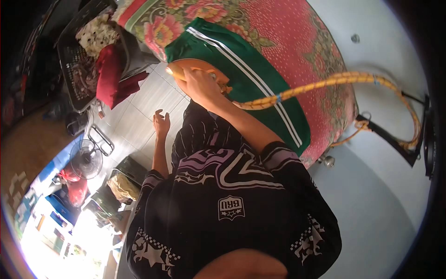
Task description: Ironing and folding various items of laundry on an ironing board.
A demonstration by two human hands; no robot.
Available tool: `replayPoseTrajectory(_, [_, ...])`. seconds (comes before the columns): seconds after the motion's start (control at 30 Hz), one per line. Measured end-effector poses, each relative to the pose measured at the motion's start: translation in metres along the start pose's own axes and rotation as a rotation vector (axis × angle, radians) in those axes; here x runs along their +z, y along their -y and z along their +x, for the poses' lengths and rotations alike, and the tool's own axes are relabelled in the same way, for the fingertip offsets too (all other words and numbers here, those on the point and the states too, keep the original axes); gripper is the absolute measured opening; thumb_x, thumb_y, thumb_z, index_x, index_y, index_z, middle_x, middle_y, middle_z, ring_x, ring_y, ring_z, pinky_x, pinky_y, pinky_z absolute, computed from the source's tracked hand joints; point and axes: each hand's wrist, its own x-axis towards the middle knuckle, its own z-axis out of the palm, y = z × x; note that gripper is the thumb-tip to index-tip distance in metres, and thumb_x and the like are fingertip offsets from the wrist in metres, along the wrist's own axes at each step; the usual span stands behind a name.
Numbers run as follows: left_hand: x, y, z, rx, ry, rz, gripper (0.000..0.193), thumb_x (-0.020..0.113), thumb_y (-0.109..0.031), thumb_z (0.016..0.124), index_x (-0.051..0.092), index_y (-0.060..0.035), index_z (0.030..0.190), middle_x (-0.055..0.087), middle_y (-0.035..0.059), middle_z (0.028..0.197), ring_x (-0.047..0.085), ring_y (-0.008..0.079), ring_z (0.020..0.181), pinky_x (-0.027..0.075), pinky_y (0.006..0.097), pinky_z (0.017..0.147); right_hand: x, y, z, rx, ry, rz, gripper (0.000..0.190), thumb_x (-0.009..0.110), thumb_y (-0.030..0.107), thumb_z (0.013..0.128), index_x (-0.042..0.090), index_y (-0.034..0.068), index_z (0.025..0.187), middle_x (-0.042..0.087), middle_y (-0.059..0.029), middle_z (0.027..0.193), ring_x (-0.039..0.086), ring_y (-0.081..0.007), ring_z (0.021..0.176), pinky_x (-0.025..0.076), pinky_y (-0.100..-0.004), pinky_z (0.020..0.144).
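Observation:
My right hand [202,85] is closed around the handle of an orange clothes iron [199,65]. The iron rests at the near left end of a green garment with white stripes [244,62], which lies flat on a pink and red floral cloth [278,21]. From the iron's rear, a yellow-wrapped power cord [313,85] arches to the right over the garment. My left hand [161,122] hangs lower to the left, fingers apart, above the tiled floor, holding nothing. The iron's soleplate is hidden.
At upper left stands a dark plastic basket [75,94] with fabrics and a dark red cloth [111,76] over its rim. A fan [86,159] and another dark crate [130,171] stand lower left. A black bracket [390,134] carries the cord by the pale wall at right.

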Motion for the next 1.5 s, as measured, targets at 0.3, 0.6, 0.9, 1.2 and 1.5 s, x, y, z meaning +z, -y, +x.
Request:
replayPoseTrajectory(0.3, [0.003,-0.036,0.039,0.19,0.14,-0.048,0.035,0.068,-0.018,0.086,0.056,-0.0015,0.115,0.062,0.0148,0.084,0.062,0.0287,0.079,0.05,0.0427,0.073,-0.077,-0.065,-0.129,0.322,0.021,-0.265,0.035,0.066,0.034,0.087,0.064,0.006,0.108,0.068,-0.015,0.077,0.068,-0.0347,0.068,0.056,-0.045,0.062])
replayPoseTrajectory(0.6, [0.05,-0.032,0.029,0.099,0.515,0.056,0.045,0.067,-0.028,0.089,0.055,-0.0073,0.127,0.067,0.0158,0.096,0.064,0.0244,0.088,0.051,0.037,0.079,-0.213,-0.172,-0.358,1.198,-0.445,-0.105,0.034,0.061,0.033,0.092,0.057,0.001,0.1,0.066,-0.0255,0.079,0.066,-0.0433,0.071,0.051,-0.0507,0.062])
replayPoseTrajectory(0.9, [0.061,-0.007,0.031,-0.108,0.553,-0.093,0.043,0.064,-0.03,0.09,0.057,-0.0061,0.126,0.068,0.016,0.095,0.065,0.0241,0.086,0.051,0.0379,0.079,-0.242,-0.211,-0.353,1.003,-0.332,-0.153,0.034,0.066,0.033,0.09,0.063,0.0,0.101,0.065,-0.0226,0.079,0.065,-0.0385,0.074,0.048,-0.0431,0.066])
replayPoseTrajectory(1.2, [0.055,0.044,0.002,-0.28,0.382,-0.191,0.044,0.065,-0.035,0.086,0.06,-0.0074,0.12,0.071,0.0157,0.092,0.069,0.0287,0.086,0.052,0.041,0.081,-0.172,-0.177,-0.146,0.198,0.276,-0.145,0.041,0.069,0.041,0.084,0.065,0.007,0.107,0.067,-0.0216,0.089,0.067,-0.0403,0.08,0.052,-0.0479,0.069])
replayPoseTrajectory(1.5, [0.071,0.097,-0.041,-0.462,0.287,-0.306,0.038,0.064,-0.032,0.084,0.066,-0.0066,0.112,0.073,0.0149,0.085,0.071,0.0232,0.074,0.055,0.0378,0.076,-0.086,-0.106,0.093,-0.458,0.413,-0.309,0.045,0.066,0.05,0.083,0.07,0.01,0.102,0.069,-0.0157,0.074,0.069,-0.0328,0.07,0.055,-0.0459,0.062])
